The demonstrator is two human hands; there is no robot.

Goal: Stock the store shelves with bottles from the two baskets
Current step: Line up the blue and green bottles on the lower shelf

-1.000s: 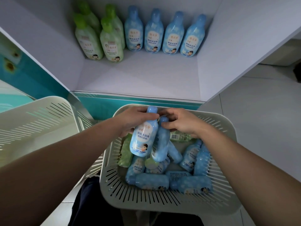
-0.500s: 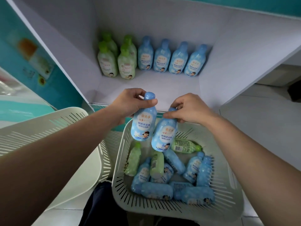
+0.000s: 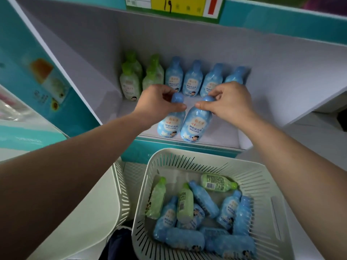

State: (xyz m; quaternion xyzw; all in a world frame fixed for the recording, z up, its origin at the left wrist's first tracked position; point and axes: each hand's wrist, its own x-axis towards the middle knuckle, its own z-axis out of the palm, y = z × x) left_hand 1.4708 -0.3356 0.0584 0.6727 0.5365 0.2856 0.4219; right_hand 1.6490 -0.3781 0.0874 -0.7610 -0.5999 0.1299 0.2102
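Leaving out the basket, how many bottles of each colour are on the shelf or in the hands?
Green bottles: 4, all standing at the back of the shelf.
Blue bottles: 6, namely 4 standing at the back, one in the left hand, one in the right hand.
Total: 10

White shelf (image 3: 129, 111) carries 8 bottles along the back wall: 4 green bottles (image 3: 130, 87) on the left, 2 by 2, then 4 blue bottles (image 3: 193, 79) in a row. Near the front edge, 2 front bottles (image 3: 195, 126), blue, upright, side by side; whether they touch the board is unclear.
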